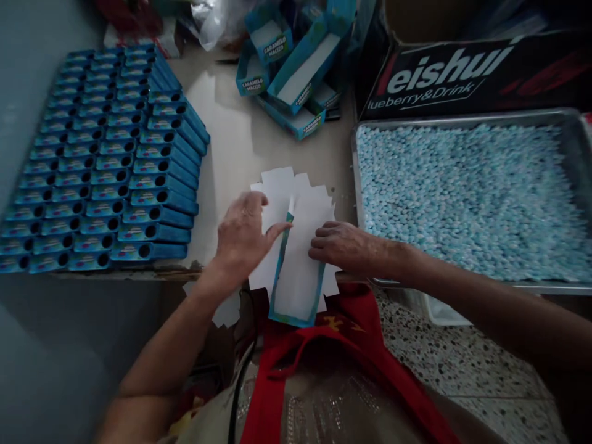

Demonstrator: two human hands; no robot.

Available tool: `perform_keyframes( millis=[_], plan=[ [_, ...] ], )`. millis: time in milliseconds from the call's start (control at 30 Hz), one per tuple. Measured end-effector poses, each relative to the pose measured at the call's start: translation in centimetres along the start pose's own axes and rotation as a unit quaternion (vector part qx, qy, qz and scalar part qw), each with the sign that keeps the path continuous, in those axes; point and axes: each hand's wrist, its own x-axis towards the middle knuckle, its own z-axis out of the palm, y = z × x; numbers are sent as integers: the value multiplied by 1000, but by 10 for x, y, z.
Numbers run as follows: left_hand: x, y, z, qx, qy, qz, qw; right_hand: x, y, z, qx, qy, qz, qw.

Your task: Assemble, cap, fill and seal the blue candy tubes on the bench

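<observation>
Pale worn tabletop [231,132], dim light, crowded all round. Along its left edge, slim blue boxes [106,160] are packed in rows, each with a dark round spot on the end facing up. Toward the back edge, blue trays [303,71] marked CARAMELO MACIZO are heaped loosely, near a clear plastic bag [217,21]. At the right, a metal pan [576,145] is spread with small pale-blue pieces [462,197], nearly to its rims, and is backed by a black printed carton [453,77]. At the middle of the front edge, white card sheets [277,180] are stacked, jutting past that edge; on them a part-folded blue-edged tray [298,277] is placed, its near end overhanging toward a red apron [361,308]. By its left wall the left hand [244,228] is held with thumb and fingers apart (slightly blurred), the thumb tip placed at the wall's upper end. Over its right wall the right hand [340,246] is set, fingers curled together; whether anything is pinched cannot be told, the thumb being hidden.
</observation>
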Motion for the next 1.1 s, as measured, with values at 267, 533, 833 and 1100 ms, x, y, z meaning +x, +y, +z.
perform_keyframes(
  millis=[267, 533, 833, 1100],
  plan=[
    [35, -4, 66, -69, -5, -45, 997, -8, -13, 33, 168, 241, 75, 953],
    [1, -16, 66, -95, 111, -71, 987, 18, -31, 51, 187, 385, 439, 790],
    [-23, -18, 70, -162, 184, -101, 964, 47, -41, 58, 191, 360, 537, 739],
    [7, -27, 57, -114, 113, -178, 971, 51, -31, 46, 188, 278, 527, 781]
  ],
)
